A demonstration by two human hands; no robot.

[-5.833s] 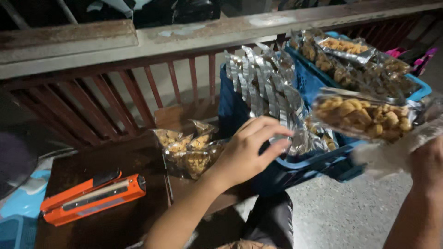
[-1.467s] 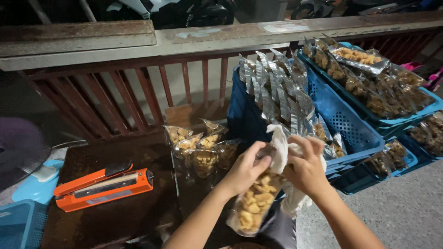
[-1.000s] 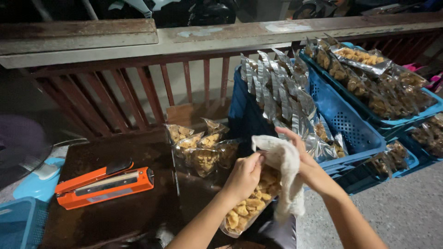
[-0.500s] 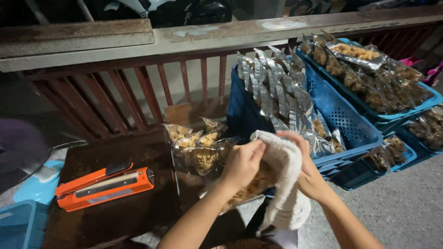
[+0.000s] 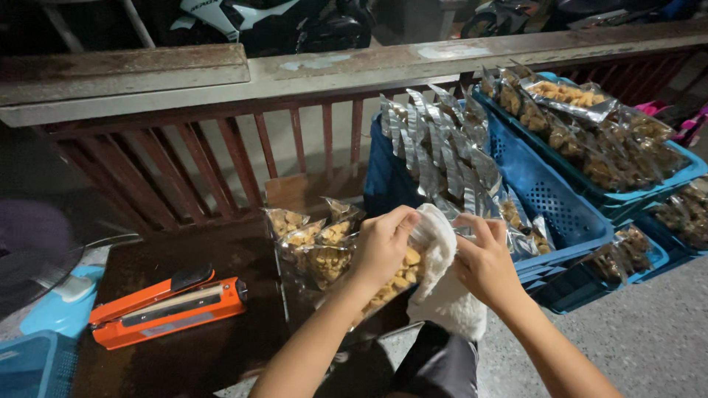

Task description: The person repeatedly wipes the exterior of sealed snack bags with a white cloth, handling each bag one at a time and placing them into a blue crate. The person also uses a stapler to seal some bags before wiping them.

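Left hand (image 5: 382, 247) is closed on the top of a clear snack bag (image 5: 391, 284) held over the table's (image 5: 184, 354) edge. Right hand (image 5: 483, 262) pinches a white cloth (image 5: 442, 280) against the bag's mouth, fingers curled. Orange sealer (image 5: 166, 309) lies to the left. More filled bags (image 5: 313, 239) stand just behind. Silver packs (image 5: 442, 147) stand upright in a blue crate (image 5: 549, 203); packed crates are stacked far right.
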